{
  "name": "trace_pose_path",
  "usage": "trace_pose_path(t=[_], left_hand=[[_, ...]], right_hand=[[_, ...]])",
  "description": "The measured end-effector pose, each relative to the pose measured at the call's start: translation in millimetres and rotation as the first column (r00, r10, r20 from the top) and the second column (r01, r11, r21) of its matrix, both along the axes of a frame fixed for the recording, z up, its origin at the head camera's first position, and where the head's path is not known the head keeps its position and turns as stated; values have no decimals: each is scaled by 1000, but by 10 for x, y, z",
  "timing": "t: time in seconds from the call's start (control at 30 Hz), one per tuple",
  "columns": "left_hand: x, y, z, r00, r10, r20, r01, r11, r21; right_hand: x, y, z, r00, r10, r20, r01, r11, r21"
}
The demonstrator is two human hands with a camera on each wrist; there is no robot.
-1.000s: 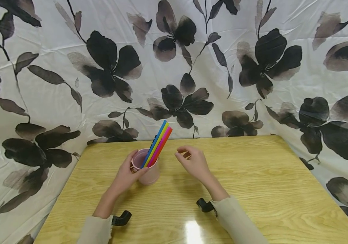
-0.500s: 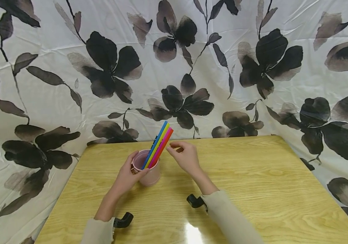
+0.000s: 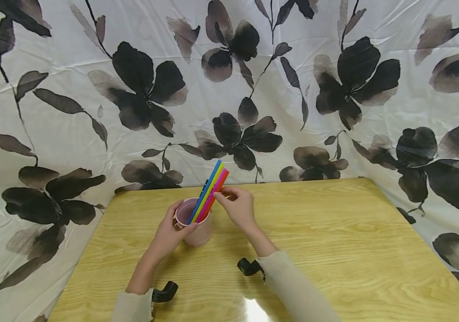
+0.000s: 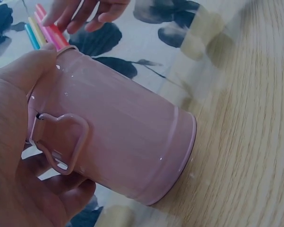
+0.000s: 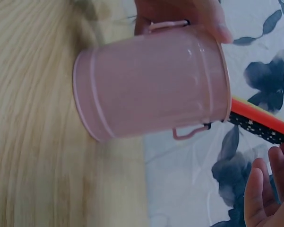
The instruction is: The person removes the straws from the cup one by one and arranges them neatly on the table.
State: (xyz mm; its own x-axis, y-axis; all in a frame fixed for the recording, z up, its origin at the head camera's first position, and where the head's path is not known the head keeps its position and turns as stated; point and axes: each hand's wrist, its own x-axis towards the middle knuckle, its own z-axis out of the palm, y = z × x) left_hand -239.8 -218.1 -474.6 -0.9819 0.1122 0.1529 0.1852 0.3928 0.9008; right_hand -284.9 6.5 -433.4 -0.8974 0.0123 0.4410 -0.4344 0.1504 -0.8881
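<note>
My left hand (image 3: 167, 237) grips a pink metal cup (image 3: 198, 235) near its rim, thumb on the near side. The cup has small loop handles (image 4: 80, 142) on its sides, and its base is down at the tabletop. Several slim markers stand in it, leaning right: a blue marker (image 3: 214, 170), a yellow one, a pink one and a red-orange marker (image 3: 222, 177). Beside them my right hand (image 3: 237, 208) pinches the red-orange marker between thumb and fingertips. In the right wrist view that marker (image 5: 257, 112) shows over a black, star-patterned strip. The markers' lower ends are hidden inside the cup.
A wooden table (image 3: 334, 241) spreads beneath both hands. Behind and at the sides hangs a white cloth (image 3: 302, 120) with dark flowers. Black wrist cameras sit at the left (image 3: 165, 291) and right beige sleeves (image 3: 294, 281).
The right hand has moved left, from apart from the markers to pinching the red-orange one. The left hand and the cup have hardly moved.
</note>
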Motion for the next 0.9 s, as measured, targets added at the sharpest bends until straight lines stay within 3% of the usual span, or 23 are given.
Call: trace_pose_path(t=[0.27, 0.4, 0.57, 0.77, 0.9], left_hand=[[41, 40, 46, 1000, 0, 12, 0, 1000, 3], [111, 107, 203, 1000, -14, 21, 14, 1000, 3], [147, 138, 362, 999, -27, 19, 27, 1000, 7], [12, 52, 150, 1000, -2, -11, 2, 1000, -2], [20, 16, 1, 1000, 12, 11, -12, 1000, -2]], right_hand=[[11, -93, -36, 999, 5, 44, -2, 998, -63], [17, -108, -33, 998, 0, 59, 6, 994, -108], [22, -78, 130, 998, 9, 61, 2, 982, -190], [63, 33, 435, 995, 37, 88, -6, 945, -327], [125, 140, 584, 996, 71, 54, -45, 922, -385]])
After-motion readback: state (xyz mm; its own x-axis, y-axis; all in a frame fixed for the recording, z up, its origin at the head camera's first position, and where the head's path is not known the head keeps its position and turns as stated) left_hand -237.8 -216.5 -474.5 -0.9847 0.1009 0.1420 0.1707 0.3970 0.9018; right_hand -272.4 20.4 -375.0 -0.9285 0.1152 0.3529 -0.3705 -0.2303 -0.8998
